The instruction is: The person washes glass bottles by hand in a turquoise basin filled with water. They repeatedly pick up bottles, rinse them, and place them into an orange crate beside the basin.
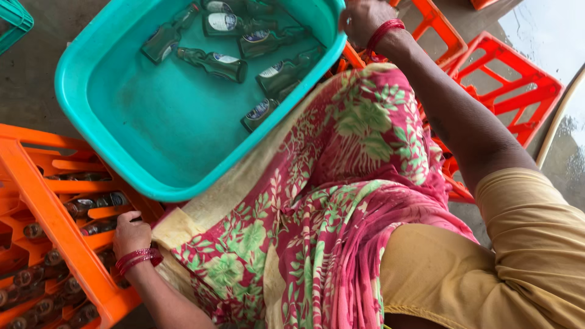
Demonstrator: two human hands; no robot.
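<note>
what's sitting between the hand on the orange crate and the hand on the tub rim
In the head view, the teal tub of lying bottles and the floral-draped lap lie between left hand and right hand.

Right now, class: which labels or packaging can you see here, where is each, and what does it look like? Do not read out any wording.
Bottle labels: on the clear glass bottles lying in the teal tub, upper middle; small, pale with dark blue patches.
Crated bottle labels: on dark bottles in the orange crate at left, beside the left hand; too dim to describe.
No signs or screens.
</note>
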